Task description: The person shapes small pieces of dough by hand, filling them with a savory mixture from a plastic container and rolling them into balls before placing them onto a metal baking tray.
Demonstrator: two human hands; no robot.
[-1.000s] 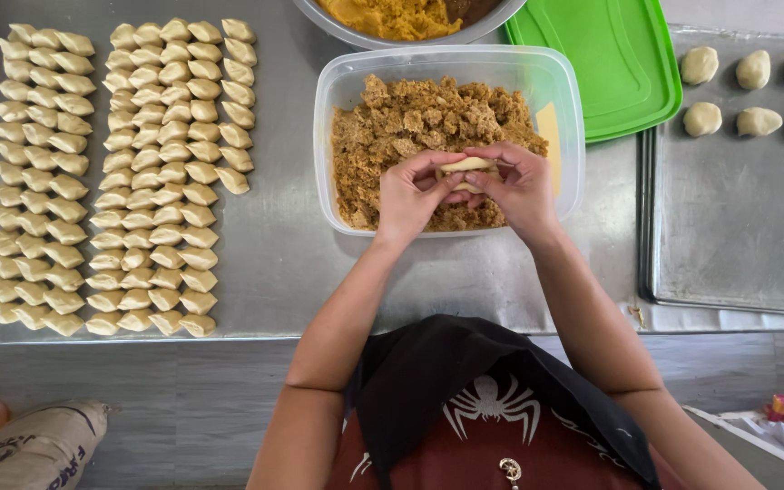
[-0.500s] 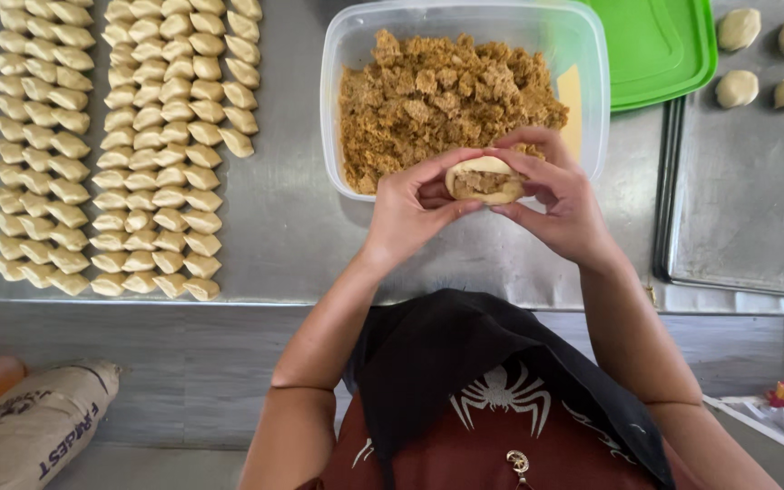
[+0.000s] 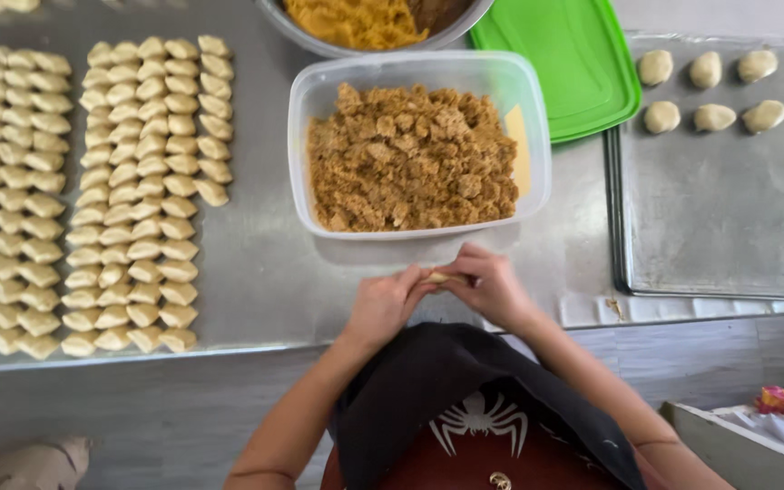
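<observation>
Both hands meet just in front of the clear plastic tub (image 3: 537, 100), at its near wall. The left hand (image 3: 383, 307) and the right hand (image 3: 492, 286) press together around a small piece of pale dough (image 3: 437, 277), fingertips pinching it from both sides so that only a sliver shows between them. The dough sits above the steel table (image 3: 265, 272), near the tub's front edge.

The tub holds crumbly brown filling (image 3: 410, 159). Behind the tub stands a metal bowl (image 3: 460, 32) with yellow-orange contents, and a green lid (image 3: 564, 59) lies behind and to the tub's right. Right of the tub rests a baking tray (image 3: 728, 218) with six rounded dough balls (image 3: 710, 91) at its far end. Left of the tub, rows of folded dough pieces (image 3: 147, 191) lie in columns on the table.
</observation>
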